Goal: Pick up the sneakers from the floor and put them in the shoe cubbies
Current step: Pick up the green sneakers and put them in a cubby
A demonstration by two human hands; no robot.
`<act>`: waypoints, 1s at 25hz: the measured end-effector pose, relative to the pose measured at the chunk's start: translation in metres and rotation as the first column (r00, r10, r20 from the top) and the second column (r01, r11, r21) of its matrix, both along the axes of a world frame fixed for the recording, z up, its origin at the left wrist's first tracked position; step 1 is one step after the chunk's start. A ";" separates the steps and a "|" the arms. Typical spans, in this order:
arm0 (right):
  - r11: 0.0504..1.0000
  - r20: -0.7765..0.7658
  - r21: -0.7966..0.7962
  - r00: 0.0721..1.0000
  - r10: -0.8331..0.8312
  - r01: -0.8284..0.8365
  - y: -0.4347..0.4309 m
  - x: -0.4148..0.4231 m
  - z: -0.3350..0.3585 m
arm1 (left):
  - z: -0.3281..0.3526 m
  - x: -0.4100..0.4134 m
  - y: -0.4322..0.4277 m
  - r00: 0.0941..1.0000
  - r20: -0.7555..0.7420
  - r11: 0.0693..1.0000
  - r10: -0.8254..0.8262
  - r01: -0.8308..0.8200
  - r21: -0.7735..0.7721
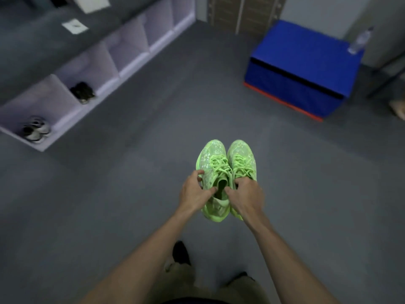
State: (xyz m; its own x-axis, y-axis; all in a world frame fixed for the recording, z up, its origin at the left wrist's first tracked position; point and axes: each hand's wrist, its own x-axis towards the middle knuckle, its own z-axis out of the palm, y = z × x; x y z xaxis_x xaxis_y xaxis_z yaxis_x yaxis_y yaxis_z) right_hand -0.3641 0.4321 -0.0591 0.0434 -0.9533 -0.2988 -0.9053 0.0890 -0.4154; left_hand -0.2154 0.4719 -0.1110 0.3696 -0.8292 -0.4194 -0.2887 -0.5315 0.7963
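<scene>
i see the pair of neon green lace-up sneakers (225,172) side by side at the centre of the frame, toes pointing up the picture, above the grey floor (131,205); whether the soles touch it i cannot tell. my left hand (194,194) grips the left shoe at its collar, thumb in the opening, fingers curled round the outer side. my right hand (246,197) is clenched on the right shoe's collar. in the upper left runs the pale lilac row of shoe cubbies (114,62), one holding dark shoes (82,92), the nearest a black-and-white pair (36,129). upper right sits a blue padded box (302,69) with a clear bottle (360,41) on its corner.
</scene>
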 end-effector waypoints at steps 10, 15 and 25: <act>0.934 0.048 -0.041 0.933 0.356 -0.355 -0.150 0.222 -0.001 | 0.015 0.196 -0.091 0.925 0.065 0.927 0.375 -0.373 -0.047; 0.896 0.076 -0.016 0.893 0.443 -0.443 -0.286 0.299 -0.003 | 0.013 0.266 -0.214 0.875 0.050 0.877 0.481 -0.481 -0.020; 0.815 0.012 -0.009 0.815 0.579 -0.579 -0.548 0.466 -0.001 | 0.016 0.409 -0.463 0.787 -0.017 0.786 0.617 -0.617 -0.041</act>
State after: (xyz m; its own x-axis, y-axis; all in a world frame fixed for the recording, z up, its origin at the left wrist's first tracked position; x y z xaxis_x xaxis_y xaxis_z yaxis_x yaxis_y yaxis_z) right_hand 0.1015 -0.1158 -0.0600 0.5922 -0.7518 -0.2899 -0.7830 -0.4520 -0.4273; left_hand 0.1932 0.0088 -0.0949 0.8073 -0.4419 -0.3912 0.0911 -0.5616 0.8224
